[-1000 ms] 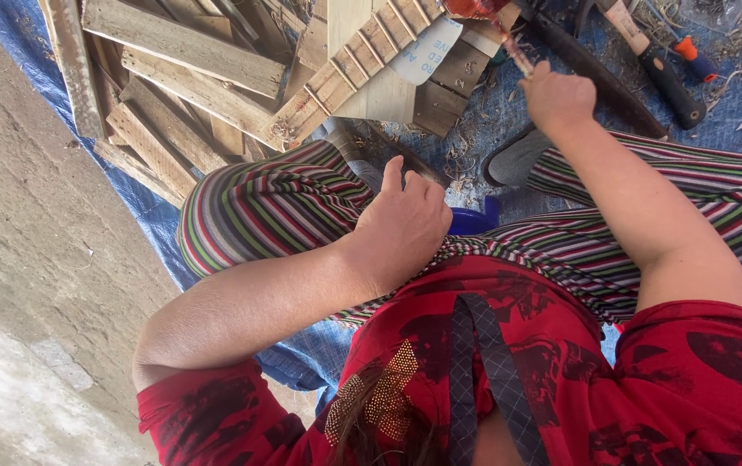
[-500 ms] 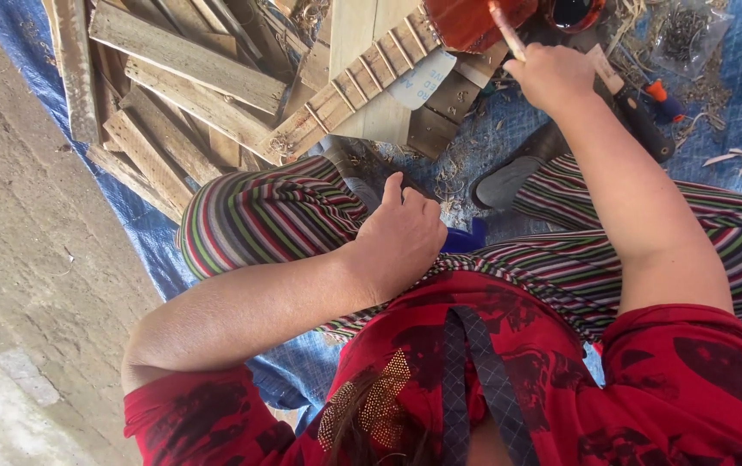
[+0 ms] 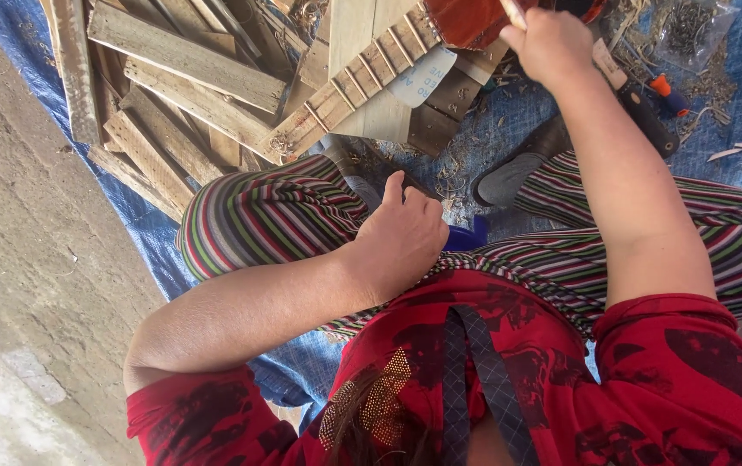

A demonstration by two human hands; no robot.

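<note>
A clear plastic bag [image 3: 688, 30] of small dark bits lies at the top right on the blue tarp [image 3: 492, 138], among pale wood shavings. A white, rounded label [image 3: 421, 79] with blue print sits on a board just below the fretted neck [image 3: 349, 86], a long tan strip crossed by light bars. Rough grey planks [image 3: 185, 56] are stacked to the left. The right hand [image 3: 552, 41] is closed around a thin pale stick [image 3: 513, 12], held against the glossy red-brown wooden body [image 3: 470, 19] at the top edge. The left hand [image 3: 401, 242] rests loosely curled on the striped trouser leg [image 3: 258, 220], holding nothing visible. A black-handled tool [image 3: 643, 108] lies beside the right forearm.
</note>
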